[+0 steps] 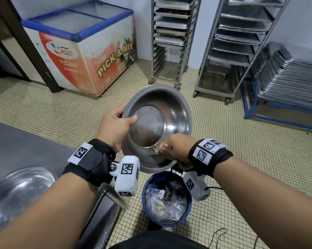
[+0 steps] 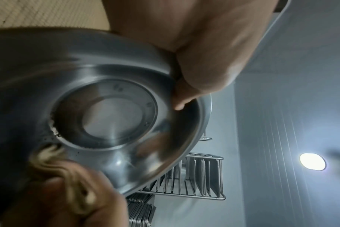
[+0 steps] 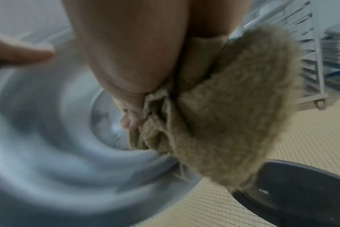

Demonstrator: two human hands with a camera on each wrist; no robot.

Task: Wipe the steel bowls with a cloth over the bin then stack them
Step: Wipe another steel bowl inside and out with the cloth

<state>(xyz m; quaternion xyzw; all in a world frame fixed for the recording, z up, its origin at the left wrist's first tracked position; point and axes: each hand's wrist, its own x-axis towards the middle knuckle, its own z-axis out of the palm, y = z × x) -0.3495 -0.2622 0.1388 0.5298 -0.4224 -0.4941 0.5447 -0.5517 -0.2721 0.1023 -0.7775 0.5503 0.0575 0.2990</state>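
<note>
I hold a steel bowl (image 1: 158, 123) tilted toward me over the bin (image 1: 144, 193). My left hand (image 1: 127, 115) grips its left rim, thumb inside and fingers behind. My right hand (image 1: 166, 147) clutches a beige cloth (image 1: 159, 150) and presses it against the bowl's lower right inner wall. The left wrist view shows the bowl (image 2: 107, 116), the left hand (image 2: 184, 95) on its rim and the cloth (image 2: 64, 169). Up close, the right wrist view has the bunched cloth (image 3: 223, 115) in the right hand (image 3: 130, 121), touching the blurred bowl (image 3: 49, 138).
A second steel bowl (image 1: 17, 191) sits on the steel counter (image 1: 17, 141) at the lower left. The bin holds a clear bag with rubbish. Beyond the tiled floor stand a chest freezer (image 1: 90, 51), two tray racks (image 1: 171, 38) and a stack of trays (image 1: 286, 78).
</note>
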